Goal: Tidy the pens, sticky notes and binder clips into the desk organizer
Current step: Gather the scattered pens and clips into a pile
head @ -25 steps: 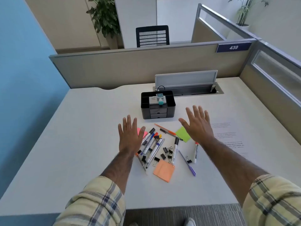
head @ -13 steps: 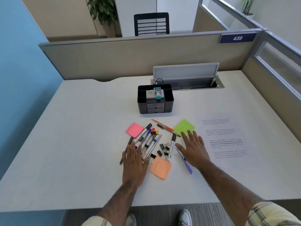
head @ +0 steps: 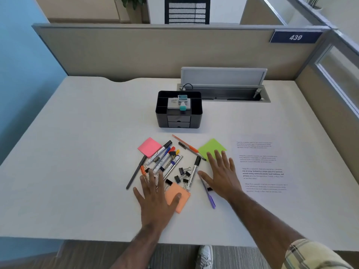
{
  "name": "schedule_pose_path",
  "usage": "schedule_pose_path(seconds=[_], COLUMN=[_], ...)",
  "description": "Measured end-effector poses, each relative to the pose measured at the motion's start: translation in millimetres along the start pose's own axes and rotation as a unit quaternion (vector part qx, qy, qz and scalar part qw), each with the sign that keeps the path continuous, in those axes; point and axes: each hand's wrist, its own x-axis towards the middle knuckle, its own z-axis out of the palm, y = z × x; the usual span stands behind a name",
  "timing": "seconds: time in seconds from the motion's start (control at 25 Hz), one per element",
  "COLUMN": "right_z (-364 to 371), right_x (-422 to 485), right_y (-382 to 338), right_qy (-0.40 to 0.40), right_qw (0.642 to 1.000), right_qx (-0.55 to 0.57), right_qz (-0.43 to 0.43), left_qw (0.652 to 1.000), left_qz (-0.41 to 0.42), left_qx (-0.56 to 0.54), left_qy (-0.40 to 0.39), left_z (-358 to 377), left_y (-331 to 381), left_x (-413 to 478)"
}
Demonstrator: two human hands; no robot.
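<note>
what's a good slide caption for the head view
Left hand and right hand spread flat over scattered pens, binder clips and sticky notes in front of the desk organizer.

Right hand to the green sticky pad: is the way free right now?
Probably yes. The right hand is open and empty, fingertips at the near edge of the green sticky pad. Nothing lies on the pad; only a thin black pen runs past its left corner.

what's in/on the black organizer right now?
A grey device with a teal tip sits atop the desk organizer, centre. Nothing sticks out of its open side compartments, but their floors are dark. Both front drawers are closed, contents hidden.
</note>
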Motion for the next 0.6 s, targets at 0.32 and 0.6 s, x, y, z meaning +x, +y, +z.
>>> schedule_pose_path(seconds=[0.32, 0.6], right_z=[21, 30], right_x=[16, 20], right_y=[-7, -44], right_qy=[0.013, 0.012], right_qw=[1.000, 1.000], right_qx=[0.001, 0.000], right_qz=[0.015, -0.014], left_qw=[1.000, 0.999], left_qz=[-0.012, 0.037], left_qx=[-0.015, -0.029], left_qy=[-0.009, -0.008], left_z=[3, -2], left_y=[-5, -30], left_x=[12, 27])
